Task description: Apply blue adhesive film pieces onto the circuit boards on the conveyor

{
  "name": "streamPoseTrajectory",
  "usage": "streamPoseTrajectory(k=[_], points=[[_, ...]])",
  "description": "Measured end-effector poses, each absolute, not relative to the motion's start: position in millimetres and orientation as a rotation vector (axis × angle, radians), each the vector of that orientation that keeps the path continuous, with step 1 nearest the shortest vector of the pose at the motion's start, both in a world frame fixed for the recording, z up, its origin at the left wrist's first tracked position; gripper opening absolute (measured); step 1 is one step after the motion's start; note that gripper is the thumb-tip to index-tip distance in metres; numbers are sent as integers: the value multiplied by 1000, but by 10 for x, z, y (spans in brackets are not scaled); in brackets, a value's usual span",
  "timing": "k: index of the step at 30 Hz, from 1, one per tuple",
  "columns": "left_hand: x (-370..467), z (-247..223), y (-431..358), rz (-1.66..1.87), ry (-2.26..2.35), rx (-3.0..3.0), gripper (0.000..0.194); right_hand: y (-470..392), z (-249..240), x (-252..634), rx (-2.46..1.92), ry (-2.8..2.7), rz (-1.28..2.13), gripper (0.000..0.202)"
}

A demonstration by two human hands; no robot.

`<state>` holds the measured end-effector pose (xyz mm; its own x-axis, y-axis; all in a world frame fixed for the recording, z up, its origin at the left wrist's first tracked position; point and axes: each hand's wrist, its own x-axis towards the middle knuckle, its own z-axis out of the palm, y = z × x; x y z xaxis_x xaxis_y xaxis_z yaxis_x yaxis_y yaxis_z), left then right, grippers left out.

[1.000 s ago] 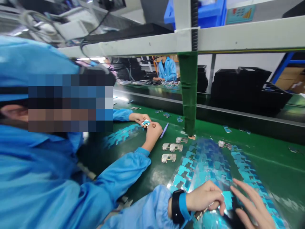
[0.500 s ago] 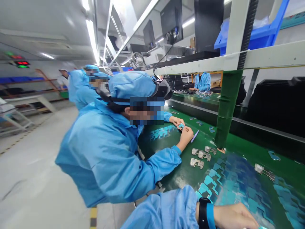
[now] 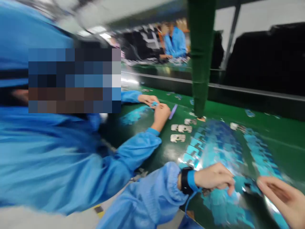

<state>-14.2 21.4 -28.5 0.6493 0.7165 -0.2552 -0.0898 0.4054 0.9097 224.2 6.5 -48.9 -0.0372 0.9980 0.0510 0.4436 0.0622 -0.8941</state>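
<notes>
My left hand (image 3: 215, 176), with a black band and a blue strap at the wrist, hovers over rows of blue film-covered pieces (image 3: 220, 206). Its fingers are curled, and blur hides what they hold. Below the palm shows a small greyish metal piece (image 3: 206, 191); I cannot tell whether the hand grips it. At the right edge is my right hand (image 3: 283, 197), its fingers bent and tips close together. A small dark and pale shape (image 3: 249, 187) lies just left of those fingertips, too smeared to name.
Several silvery metal brackets (image 3: 178, 138) lie on the green table (image 3: 157, 159). A green-wrapped post (image 3: 201, 63) rises behind them. Close on my left a co-worker in a blue coat (image 3: 59, 159) handles a small blue piece (image 3: 154, 104) near a purple stick (image 3: 173, 111).
My view has swung down and right, nearer the table. My left hand now shows whole, and my right hand has come into view. The co-worker fills more of the left side.
</notes>
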Motion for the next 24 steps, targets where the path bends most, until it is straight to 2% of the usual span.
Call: streamPoseTrajectory(k=[2, 5, 9, 13, 18, 24], points=[[-162, -263, 214, 644, 770, 1019, 34, 59, -358, 2213, -1499, -1631, 935, 25], [-179, -296, 223, 708, 816, 970, 42, 101, -207, 2111, -1478, -1684, 671, 16], [-194, -273, 273, 730, 874, 859, 32, 174, -150, 2058, -1423, -1605, 550, 8], [-163, -171, 309, 782, 1017, 691, 23, 198, -155, 2118, -1456, -1435, 551, 7], [-130, -162, 293, 792, 1073, 694, 28, 215, -99, 2163, -1462, -1323, 607, 6], [-120, -223, 245, 816, 992, 717, 27, 154, -21, 2146, -1394, -1345, 926, 7]])
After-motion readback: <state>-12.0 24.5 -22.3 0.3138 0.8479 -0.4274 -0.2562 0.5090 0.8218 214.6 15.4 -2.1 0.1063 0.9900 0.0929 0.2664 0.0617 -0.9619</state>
